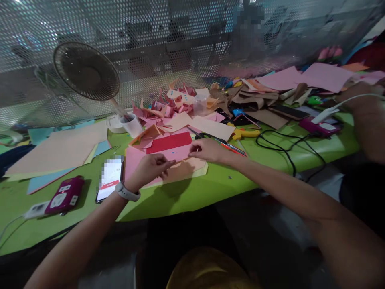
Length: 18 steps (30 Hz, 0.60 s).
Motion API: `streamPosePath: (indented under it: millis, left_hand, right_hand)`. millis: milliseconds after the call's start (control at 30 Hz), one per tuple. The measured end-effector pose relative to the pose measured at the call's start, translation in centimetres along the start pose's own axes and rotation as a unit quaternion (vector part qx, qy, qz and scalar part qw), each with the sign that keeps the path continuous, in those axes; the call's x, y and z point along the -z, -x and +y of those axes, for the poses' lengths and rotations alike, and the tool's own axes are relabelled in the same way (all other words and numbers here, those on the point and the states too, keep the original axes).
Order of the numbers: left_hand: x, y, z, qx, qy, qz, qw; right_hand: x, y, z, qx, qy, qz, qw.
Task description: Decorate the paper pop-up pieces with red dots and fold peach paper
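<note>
On the cluttered green table (210, 188) at frame centre, left hand (148, 168) and right hand (207, 150) pinch a pink paper sheet (177, 154) with closed fingertips; uneven pressure could skew the crease.

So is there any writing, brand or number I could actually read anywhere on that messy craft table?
None can be read.
Phone screen: blurred out, only a red band shows.
Magenta device: white labels too small to read.
Second magenta device: nothing legible.
Pink paper under the hands: small dots, no words.
</note>
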<state>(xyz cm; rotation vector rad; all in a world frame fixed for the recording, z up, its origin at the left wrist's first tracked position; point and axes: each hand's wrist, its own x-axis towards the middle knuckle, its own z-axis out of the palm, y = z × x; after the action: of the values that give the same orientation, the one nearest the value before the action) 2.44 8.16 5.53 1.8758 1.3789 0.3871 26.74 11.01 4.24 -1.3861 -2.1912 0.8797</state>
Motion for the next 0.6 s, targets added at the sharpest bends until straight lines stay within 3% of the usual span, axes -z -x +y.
streamPosePath:
  millis: [67,167,233,433,600]
  left_hand:
    - [-0.4,-0.7,0.1,-0.096,-0.073,0.078,0.99]
    - [-1.6,-1.7,-0.4,-0.185,-0.193,0.145,0.953]
    - [-2.3,-2.3,-1.1,-0.184,-0.233,0.149,0.943]
    - [-2.6,-3.0,-1.7,-0.153,-0.255,0.099,0.95]
    - [-2.4,-3.2,-0.9,-0.134,-0.247,0.077,0.957]
  right_hand:
    - [-0.8,-0.5,0.4,0.039,0.113,0.055,0.991]
    - [-2.0,-1.0,1.0,0.085,0.183,0.073,0.977]
    - [-2.5,-1.2,1.3,0.1,0.204,0.075,0.971]
    - [-2.9,-1.5,1.9,0.153,0.254,0.057,0.953]
    - [-3.7,-1.6,2.7,0.207,0.343,0.087,0.912]
